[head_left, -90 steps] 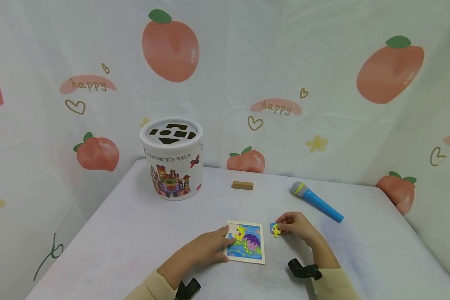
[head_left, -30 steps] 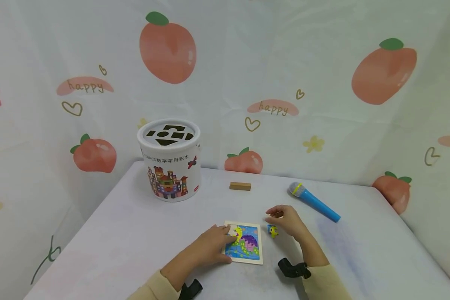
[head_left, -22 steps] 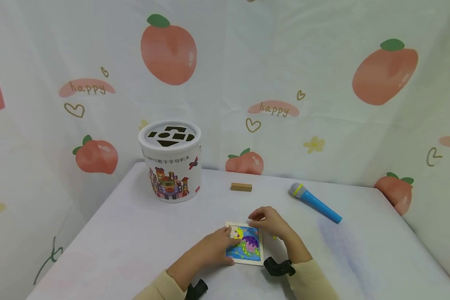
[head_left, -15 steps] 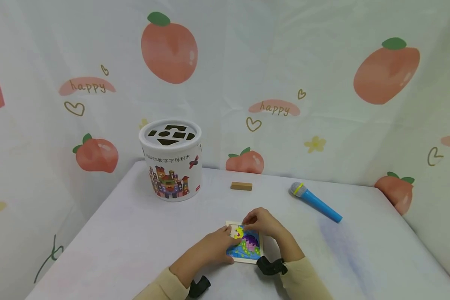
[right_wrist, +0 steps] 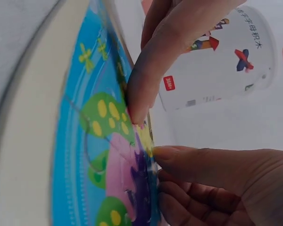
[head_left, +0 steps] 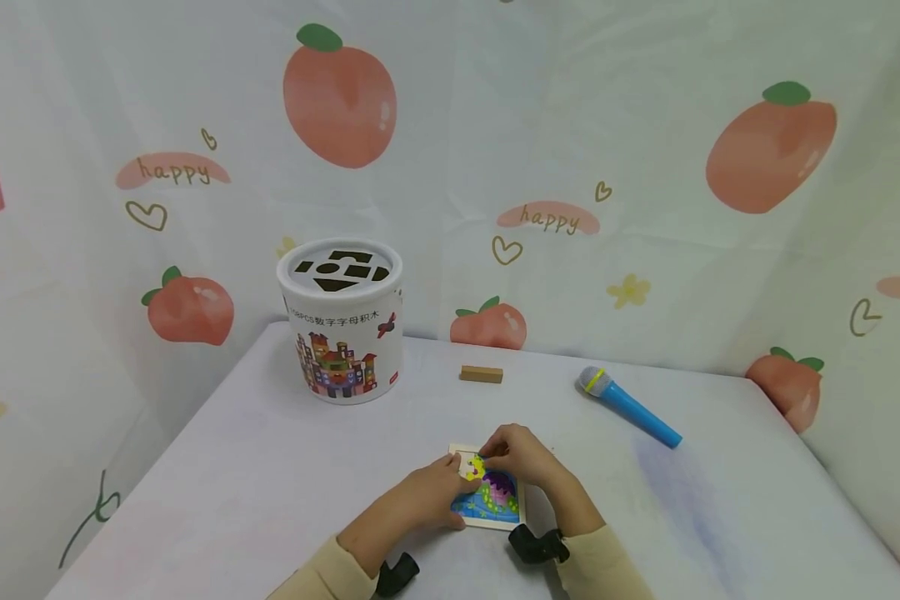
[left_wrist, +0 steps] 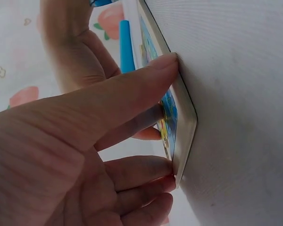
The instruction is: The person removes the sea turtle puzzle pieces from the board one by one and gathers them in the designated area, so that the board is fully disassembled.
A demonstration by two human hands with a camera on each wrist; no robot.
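Observation:
A small framed jigsaw puzzle [head_left: 498, 522] with a yellow, purple and green animal on blue lies flat on the table. My left hand [head_left: 423, 500] holds it at the left side, thumb on the wooden rim and other fingertips at the far left corner. The left index finger [right_wrist: 144, 94] presses on the picture. From the right, my right hand [head_left: 523, 457] reaches over the upper part, with thumb and curled fingers pinching at a yellow puzzle piece [right_wrist: 145, 137]. Bare wood shows at the upper left. The loose piece seen earlier is hidden around the right hand and forearm.
A white tub of building blocks [head_left: 341, 333] with shape cut-outs in its lid stands at the back left. Behind the puzzle lies a small brown wooden block [head_left: 482, 374]. A blue toy microphone [head_left: 633, 410] lies at the back right, before a peach-print cloth [head_left: 420, 208].
My right hand has left the loose yellow-and-blue piece right of the puzzle and moved left onto the puzzle's upper part. My left hand stays at the frame.

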